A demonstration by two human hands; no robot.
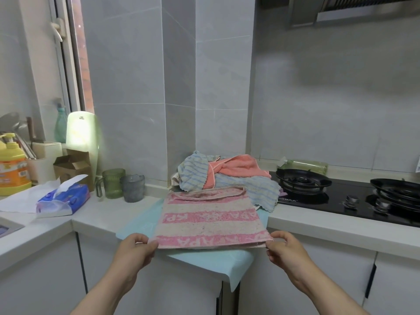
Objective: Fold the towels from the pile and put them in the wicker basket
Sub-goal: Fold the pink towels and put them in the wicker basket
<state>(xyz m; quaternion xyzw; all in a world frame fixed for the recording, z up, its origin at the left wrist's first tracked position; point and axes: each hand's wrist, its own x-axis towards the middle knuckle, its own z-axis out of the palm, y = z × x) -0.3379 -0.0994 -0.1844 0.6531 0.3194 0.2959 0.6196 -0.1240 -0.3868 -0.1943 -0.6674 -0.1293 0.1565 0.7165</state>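
Kitchen counter beside the hob: the pink-striped towel lies on a blue mat, left hand and right hand each pinching a near corner. This looks like the folding step; the next move is likely to carry those corners to the far edge. The towel pile sits just behind.
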